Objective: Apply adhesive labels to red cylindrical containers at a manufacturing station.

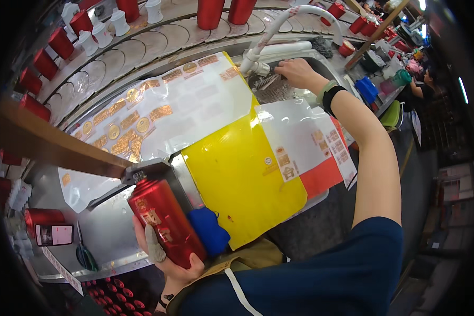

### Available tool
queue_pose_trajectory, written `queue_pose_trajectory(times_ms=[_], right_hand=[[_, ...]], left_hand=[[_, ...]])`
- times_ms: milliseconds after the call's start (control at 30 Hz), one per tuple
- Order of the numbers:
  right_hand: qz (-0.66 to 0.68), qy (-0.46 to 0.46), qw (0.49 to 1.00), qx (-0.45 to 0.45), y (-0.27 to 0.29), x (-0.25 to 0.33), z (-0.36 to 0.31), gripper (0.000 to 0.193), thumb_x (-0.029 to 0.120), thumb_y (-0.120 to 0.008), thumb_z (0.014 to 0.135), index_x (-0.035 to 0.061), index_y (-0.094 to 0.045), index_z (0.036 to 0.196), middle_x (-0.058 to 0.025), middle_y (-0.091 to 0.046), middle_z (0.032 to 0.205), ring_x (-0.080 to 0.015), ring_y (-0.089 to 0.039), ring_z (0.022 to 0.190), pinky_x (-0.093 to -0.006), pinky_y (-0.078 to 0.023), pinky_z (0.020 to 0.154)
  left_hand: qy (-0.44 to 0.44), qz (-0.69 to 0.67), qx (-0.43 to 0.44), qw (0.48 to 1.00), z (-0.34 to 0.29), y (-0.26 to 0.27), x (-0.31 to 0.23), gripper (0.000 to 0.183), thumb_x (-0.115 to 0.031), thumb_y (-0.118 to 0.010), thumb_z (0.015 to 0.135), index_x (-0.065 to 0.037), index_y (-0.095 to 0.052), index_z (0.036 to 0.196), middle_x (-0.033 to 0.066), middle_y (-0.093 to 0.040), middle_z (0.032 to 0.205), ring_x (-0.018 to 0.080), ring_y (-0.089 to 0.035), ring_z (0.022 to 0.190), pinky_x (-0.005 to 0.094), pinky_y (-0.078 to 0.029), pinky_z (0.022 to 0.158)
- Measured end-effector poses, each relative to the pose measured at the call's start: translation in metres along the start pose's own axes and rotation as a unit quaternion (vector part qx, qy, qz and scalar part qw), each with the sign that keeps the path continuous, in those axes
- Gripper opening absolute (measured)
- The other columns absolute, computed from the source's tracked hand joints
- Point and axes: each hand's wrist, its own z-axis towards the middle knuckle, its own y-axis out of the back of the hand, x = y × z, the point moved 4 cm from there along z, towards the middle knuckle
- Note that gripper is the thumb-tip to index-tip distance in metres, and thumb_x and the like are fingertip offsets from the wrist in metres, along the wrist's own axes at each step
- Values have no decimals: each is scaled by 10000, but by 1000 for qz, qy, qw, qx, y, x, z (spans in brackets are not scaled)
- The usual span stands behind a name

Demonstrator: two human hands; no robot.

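Observation:
My left hand [168, 263] is wrapped round the lower part of a glossy red bottle [166, 218] with gold decals, tilted. A pale cover sits on one finger. The bottle's neck end lies against a dark bracket [155, 171] at the end of a brown bar [58, 139]. My right hand [300, 73] reaches into the sink [326, 66] beside the white curved tap [255, 55]. Its fingers are bent together; whatever they hold is hidden. Rippled water [276, 92] shows below them. A blue cloth [209, 230] lies right of the bottle.
Clear sheets with gold decals [142, 125] cover the bench's left side. A yellow board [237, 179] and another decal sheet [284, 126] lie in the middle. Red bottles stand on a conveyor [163, 39] behind. Scissors [84, 255] and a phone [54, 235] lie at left.

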Motion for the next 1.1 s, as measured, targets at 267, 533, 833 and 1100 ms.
queue_pose_trajectory(times_ms=[267,533,833,1100], right_hand=[[20,-109,990,-85,83,-16,-59,195,139,-675,849,114,-685,1042,-78,-706,1054,-310,-712,1035,-471,-579,820],[100,-254,945,-178,234,7,-109,300,257,-658,879,45,-705,1086,-170,-753,1043,-376,-733,966,-478,-584,832],[679,-282,672,-87,255,88,-182,464,183,-667,922,-10,-645,1343,-44,-730,1079,-107,-697,948,-272,-550,875],[713,-361,600,-25,94,238,-232,361,123,-621,929,-94,-677,1212,-97,-727,1024,-140,-665,902,-291,-525,809]], left_hand=[[-3,-18,-10,1000,4,5,-10,936,-331,-671,792,29,-334,1587,345,-260,1651,518,-294,1513,587,-247,1218],[-11,-60,-37,997,7,2,-11,902,-280,-679,789,39,-358,1570,317,-295,1649,494,-315,1506,555,-241,1228],[-7,-62,-37,997,4,2,-7,920,-236,-695,758,46,-366,1569,295,-283,1665,475,-300,1518,525,-236,1239],[-33,-63,-28,997,11,2,-11,906,-281,-712,798,44,-366,1569,306,-266,1668,487,-309,1502,532,-268,1218]])
